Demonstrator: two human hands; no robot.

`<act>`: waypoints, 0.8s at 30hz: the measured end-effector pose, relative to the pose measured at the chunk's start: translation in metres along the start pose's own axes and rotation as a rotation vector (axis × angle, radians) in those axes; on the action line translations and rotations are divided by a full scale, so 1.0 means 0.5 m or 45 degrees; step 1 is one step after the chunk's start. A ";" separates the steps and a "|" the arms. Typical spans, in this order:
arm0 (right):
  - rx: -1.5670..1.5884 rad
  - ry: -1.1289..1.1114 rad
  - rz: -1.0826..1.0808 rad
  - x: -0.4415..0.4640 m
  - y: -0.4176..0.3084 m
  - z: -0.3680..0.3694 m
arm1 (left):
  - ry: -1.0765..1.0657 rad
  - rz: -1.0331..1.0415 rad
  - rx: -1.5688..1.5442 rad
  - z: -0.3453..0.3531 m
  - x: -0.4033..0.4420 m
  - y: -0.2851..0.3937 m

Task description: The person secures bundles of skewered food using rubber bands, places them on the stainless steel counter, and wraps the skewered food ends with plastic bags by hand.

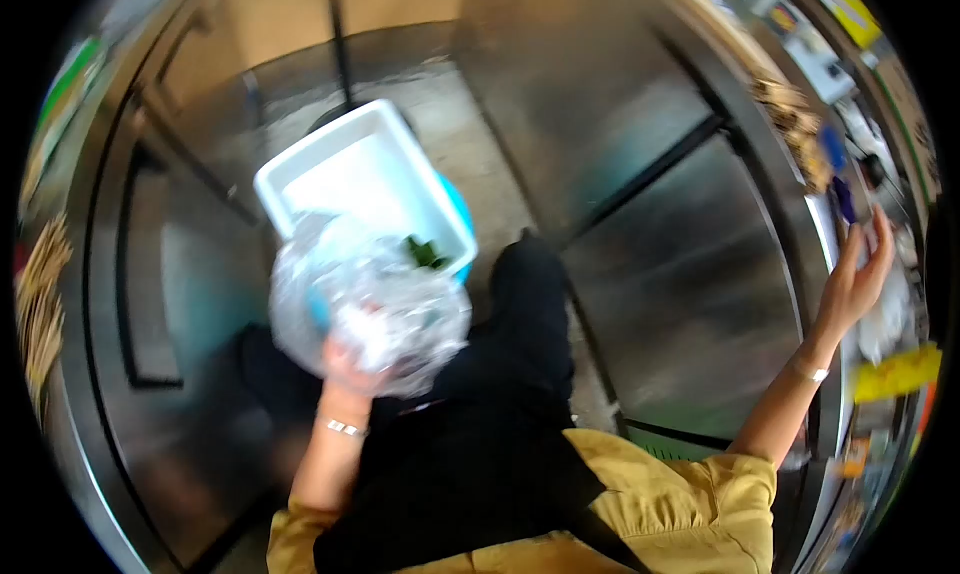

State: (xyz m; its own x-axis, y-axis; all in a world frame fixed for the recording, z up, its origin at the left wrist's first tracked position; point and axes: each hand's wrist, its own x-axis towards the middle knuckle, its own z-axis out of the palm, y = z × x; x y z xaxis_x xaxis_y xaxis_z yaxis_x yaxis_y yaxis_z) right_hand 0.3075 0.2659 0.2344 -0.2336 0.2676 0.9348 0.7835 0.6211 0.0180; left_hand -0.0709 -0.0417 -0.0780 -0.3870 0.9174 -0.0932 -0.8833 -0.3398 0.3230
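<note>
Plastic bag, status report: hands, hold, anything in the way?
Left hand holding plastic bag. Right hand near purple item, grip unclear. Bag hides near end of white tub.

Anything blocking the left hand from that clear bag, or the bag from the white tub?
Nothing visible: the left hand holds the clear bag, and the bag overlaps the near end of the white tub in this view. Only a leafy green bit shows beside the bag there, barring neither.
</note>
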 end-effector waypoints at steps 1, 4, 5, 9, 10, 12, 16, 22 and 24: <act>0.441 -0.163 0.103 -0.037 -0.088 0.026 | -0.269 -0.025 -0.019 0.017 0.007 -0.012; 1.099 -0.838 -0.162 -0.124 -0.345 0.092 | 0.003 0.089 0.311 0.047 0.016 -0.045; 1.264 -0.901 -0.225 -0.156 -0.405 0.115 | 0.004 0.096 0.315 0.063 0.020 -0.049; 1.752 -1.219 -0.281 -0.240 -0.540 0.144 | -0.041 0.119 0.264 0.155 0.003 -0.035; 1.664 -1.172 -0.372 -0.255 -0.554 0.146 | 0.026 0.045 0.243 0.139 -0.007 -0.034; 1.577 -1.138 -0.455 -0.296 -0.574 0.159 | 0.183 -0.067 0.196 0.120 -0.019 -0.039; 1.470 -1.287 -0.395 -0.405 -0.556 0.219 | 0.158 -0.274 0.061 0.086 -0.011 -0.055; 1.638 -1.249 0.753 -0.306 -0.477 0.208 | 0.331 0.091 -0.097 0.004 -0.003 0.009; 2.007 -1.055 1.285 -0.295 -0.430 0.223 | 0.208 0.169 -0.147 -0.024 -0.013 0.039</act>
State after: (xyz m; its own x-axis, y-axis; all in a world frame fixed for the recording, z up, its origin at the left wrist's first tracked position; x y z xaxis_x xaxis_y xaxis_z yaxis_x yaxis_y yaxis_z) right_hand 0.1091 0.1752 0.0529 -0.6337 0.7715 0.0560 -0.1899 -0.0849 -0.9781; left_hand -0.0887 -0.0569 -0.0823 -0.5312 0.8205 -0.2114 -0.8426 -0.4854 0.2334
